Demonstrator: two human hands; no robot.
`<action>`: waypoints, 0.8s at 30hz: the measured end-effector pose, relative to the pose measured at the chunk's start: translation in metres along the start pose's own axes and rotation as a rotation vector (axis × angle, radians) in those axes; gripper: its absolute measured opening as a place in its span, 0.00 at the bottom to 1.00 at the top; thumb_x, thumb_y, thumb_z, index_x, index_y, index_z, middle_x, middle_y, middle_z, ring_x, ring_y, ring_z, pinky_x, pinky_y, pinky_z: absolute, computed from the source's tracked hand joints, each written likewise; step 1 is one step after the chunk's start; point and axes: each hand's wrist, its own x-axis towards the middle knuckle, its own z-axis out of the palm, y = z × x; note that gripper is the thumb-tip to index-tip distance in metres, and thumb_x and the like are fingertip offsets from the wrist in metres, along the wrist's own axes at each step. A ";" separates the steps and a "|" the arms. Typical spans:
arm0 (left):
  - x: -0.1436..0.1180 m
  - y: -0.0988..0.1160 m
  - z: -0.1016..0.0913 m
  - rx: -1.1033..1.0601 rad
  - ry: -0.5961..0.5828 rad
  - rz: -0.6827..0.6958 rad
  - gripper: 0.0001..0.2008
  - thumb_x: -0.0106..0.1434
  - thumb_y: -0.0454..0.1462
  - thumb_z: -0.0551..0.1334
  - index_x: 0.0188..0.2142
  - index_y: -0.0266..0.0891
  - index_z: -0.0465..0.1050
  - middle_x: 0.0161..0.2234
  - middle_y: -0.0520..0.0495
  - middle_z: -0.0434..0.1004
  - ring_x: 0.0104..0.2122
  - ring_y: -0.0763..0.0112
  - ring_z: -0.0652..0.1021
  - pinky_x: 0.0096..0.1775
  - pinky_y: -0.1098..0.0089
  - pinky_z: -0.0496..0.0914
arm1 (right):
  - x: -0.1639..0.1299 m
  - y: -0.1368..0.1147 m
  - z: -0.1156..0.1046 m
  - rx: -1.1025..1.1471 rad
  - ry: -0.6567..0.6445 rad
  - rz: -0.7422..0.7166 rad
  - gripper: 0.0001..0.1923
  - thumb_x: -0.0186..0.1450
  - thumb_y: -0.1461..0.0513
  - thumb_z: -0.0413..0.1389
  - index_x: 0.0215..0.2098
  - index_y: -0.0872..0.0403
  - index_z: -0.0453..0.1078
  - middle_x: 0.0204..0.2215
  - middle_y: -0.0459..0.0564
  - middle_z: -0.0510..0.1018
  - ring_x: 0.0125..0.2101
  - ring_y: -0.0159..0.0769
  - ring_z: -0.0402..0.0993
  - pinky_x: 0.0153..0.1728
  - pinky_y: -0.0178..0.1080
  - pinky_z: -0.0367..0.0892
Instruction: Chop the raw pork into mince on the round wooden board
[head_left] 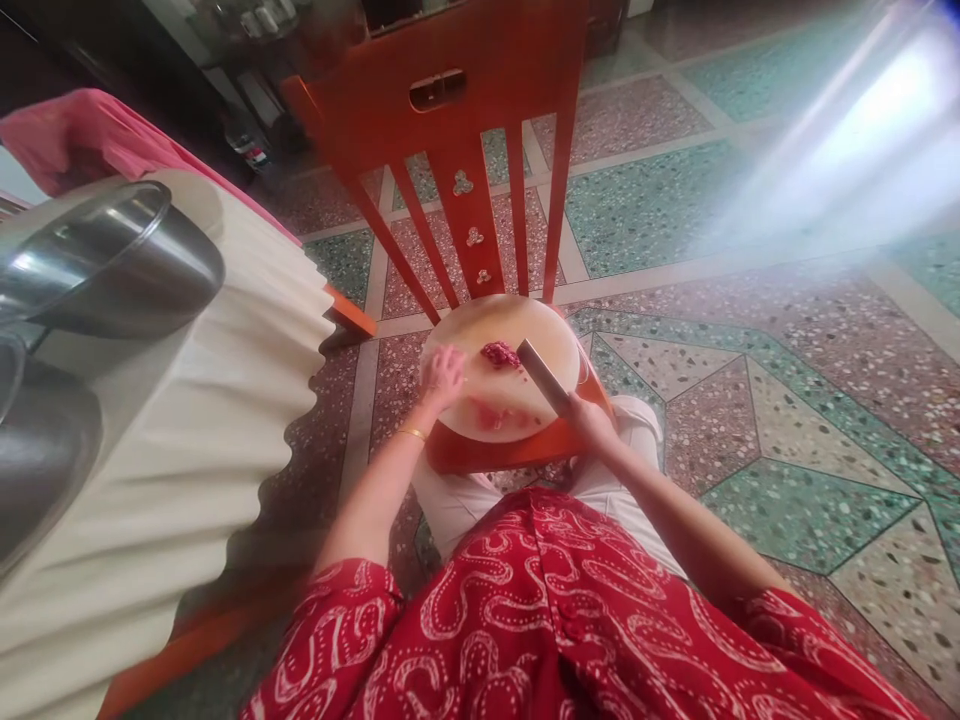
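Note:
A round, pale cutting board (pixel 469 325) lies on the seat of a reddish wooden chair. Near its middle is a small heap of chopped red meat (pixel 501 354), with a few loose bits beside it and a reddish wet smear toward the near edge. In my right hand (pixel 592 422) is a cleaver (pixel 543 376), its broad blade tilted over the board just right of the meat. My left hand (pixel 444 376) is at the board's left side, slightly blurred, apart from the heap; how its fingers are set is unclear.
The slatted chair back (pixel 450 100) rises beyond the board. To my left stands a table with a cream pleated cloth (pixel 247 300), bearing steel bowls (pixel 172 260) and a pink cloth (pixel 112 130). Patterned terrazzo floor (pixel 645 210) spreads to the right, with bright glare at upper right.

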 end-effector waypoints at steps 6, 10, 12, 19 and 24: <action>-0.041 0.036 0.009 -0.036 -0.321 0.492 0.25 0.55 0.31 0.62 0.54 0.43 0.69 0.51 0.40 0.71 0.53 0.57 0.69 0.55 0.58 0.60 | -0.004 -0.002 0.002 -0.070 0.002 -0.010 0.12 0.69 0.63 0.44 0.47 0.55 0.66 0.38 0.57 0.78 0.37 0.40 0.75 0.33 0.34 0.60; -0.041 0.050 0.022 0.040 -0.246 0.235 0.16 0.63 0.36 0.58 0.50 0.37 0.72 0.40 0.38 0.74 0.43 0.58 0.73 0.47 0.62 0.65 | -0.006 -0.005 0.001 -0.102 0.003 -0.001 0.13 0.70 0.61 0.43 0.47 0.56 0.66 0.38 0.57 0.78 0.37 0.40 0.75 0.31 0.35 0.59; -0.035 0.056 0.030 0.031 -0.157 0.035 0.15 0.65 0.37 0.55 0.50 0.36 0.71 0.40 0.38 0.74 0.43 0.59 0.74 0.46 0.63 0.66 | -0.007 -0.006 0.001 -0.106 -0.006 -0.002 0.13 0.71 0.61 0.43 0.47 0.56 0.65 0.38 0.57 0.78 0.36 0.39 0.75 0.31 0.34 0.59; -0.028 0.073 0.037 -0.005 -0.099 -0.293 0.18 0.67 0.33 0.52 0.54 0.39 0.68 0.46 0.38 0.73 0.44 0.58 0.74 0.46 0.64 0.66 | -0.010 -0.007 0.001 -0.133 -0.021 -0.013 0.12 0.70 0.65 0.42 0.48 0.54 0.64 0.37 0.54 0.78 0.35 0.38 0.75 0.29 0.34 0.58; -0.029 0.095 0.027 0.038 -0.064 -0.336 0.17 0.67 0.37 0.52 0.53 0.40 0.68 0.50 0.35 0.68 0.47 0.54 0.72 0.46 0.59 0.66 | -0.012 -0.008 -0.001 -0.106 -0.019 -0.015 0.13 0.70 0.64 0.42 0.48 0.55 0.64 0.38 0.55 0.78 0.36 0.39 0.75 0.29 0.34 0.58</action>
